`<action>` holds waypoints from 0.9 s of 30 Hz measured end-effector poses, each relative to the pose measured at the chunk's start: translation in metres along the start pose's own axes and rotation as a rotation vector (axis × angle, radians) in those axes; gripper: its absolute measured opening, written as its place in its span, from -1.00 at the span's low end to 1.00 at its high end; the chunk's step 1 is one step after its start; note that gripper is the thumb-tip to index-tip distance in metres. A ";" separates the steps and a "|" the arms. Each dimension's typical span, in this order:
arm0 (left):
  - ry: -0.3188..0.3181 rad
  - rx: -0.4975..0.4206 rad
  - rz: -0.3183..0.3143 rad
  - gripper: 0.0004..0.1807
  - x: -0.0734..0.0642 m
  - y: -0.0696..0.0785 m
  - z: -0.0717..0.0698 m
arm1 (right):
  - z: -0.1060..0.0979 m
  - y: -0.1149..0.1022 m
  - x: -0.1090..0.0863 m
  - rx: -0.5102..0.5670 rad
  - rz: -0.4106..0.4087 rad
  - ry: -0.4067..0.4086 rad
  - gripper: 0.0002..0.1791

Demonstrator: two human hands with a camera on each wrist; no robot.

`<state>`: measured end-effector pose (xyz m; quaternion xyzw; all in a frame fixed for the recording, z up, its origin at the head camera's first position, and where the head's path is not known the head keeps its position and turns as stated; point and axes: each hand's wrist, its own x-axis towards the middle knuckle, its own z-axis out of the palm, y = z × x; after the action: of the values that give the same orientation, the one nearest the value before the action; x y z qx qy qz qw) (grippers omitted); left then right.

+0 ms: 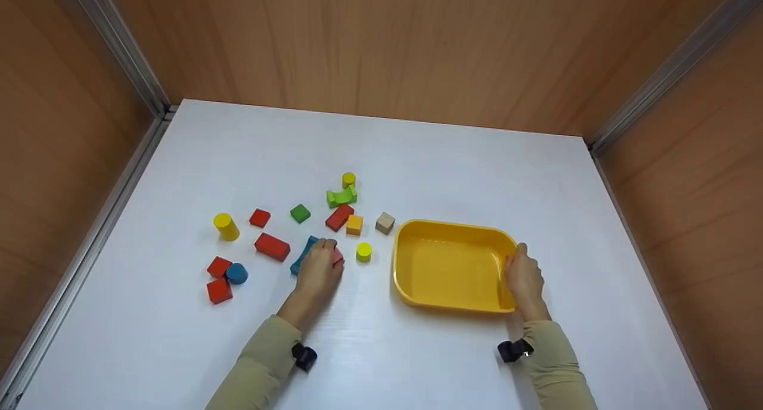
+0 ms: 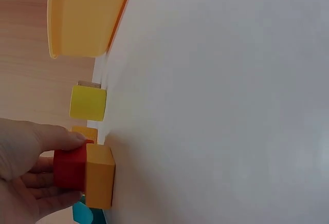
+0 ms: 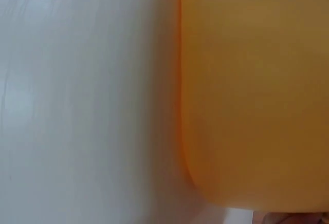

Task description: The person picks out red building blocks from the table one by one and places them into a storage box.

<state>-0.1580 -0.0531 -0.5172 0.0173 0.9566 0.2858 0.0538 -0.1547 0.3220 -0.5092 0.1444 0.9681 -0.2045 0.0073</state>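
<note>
In the left wrist view, my left hand point(image 1: 320, 270) pinches a red block point(image 2: 70, 167) between thumb and fingers. An orange block point(image 2: 100, 176) lies against the underside of that red block, close to the tabletop. From the head, the hand hides most of both. A blue concave block point(image 1: 302, 259) is right beside this hand, partly covered by it. My right hand point(image 1: 526, 279) grips the right rim of a yellow tray point(image 1: 453, 308), which has no blocks in it. Only a sliver of that hand shows in the right wrist view.
Loose blocks lie about the left hand: a yellow cylinder point(image 1: 363, 252), a natural wood cube point(image 1: 385, 223), a green arch point(image 1: 341, 197), a red block point(image 1: 272, 247) and several others. Farther left are a tall yellow cylinder point(image 1: 226, 227) and a blue cylinder point(image 1: 236, 273). Wooden walls border the white table point(image 1: 381, 362).
</note>
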 end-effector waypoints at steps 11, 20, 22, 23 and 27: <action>0.109 -0.094 0.051 -0.50 -0.011 0.025 -0.011 | 0.000 0.000 -0.001 -0.010 -0.036 0.019 -0.82; 0.187 -0.150 0.163 -0.50 -0.028 0.057 -0.013 | -0.001 -0.003 -0.001 -0.014 -0.014 0.011 -0.80; 0.188 -0.167 0.196 -0.51 -0.032 0.064 -0.012 | 0.000 -0.003 -0.001 -0.014 -0.009 0.005 -0.80; 0.182 -0.176 0.209 -0.51 -0.033 0.068 -0.012 | 0.000 -0.003 -0.001 -0.015 -0.005 0.003 -0.79; 0.154 -0.211 0.268 -0.51 -0.037 0.081 -0.008 | 0.000 -0.004 0.000 -0.017 0.007 -0.001 -0.78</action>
<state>-0.1219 0.0079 -0.4623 0.1171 0.9117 0.3896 -0.0565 -0.1555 0.3186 -0.5080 0.1474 0.9693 -0.1965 0.0098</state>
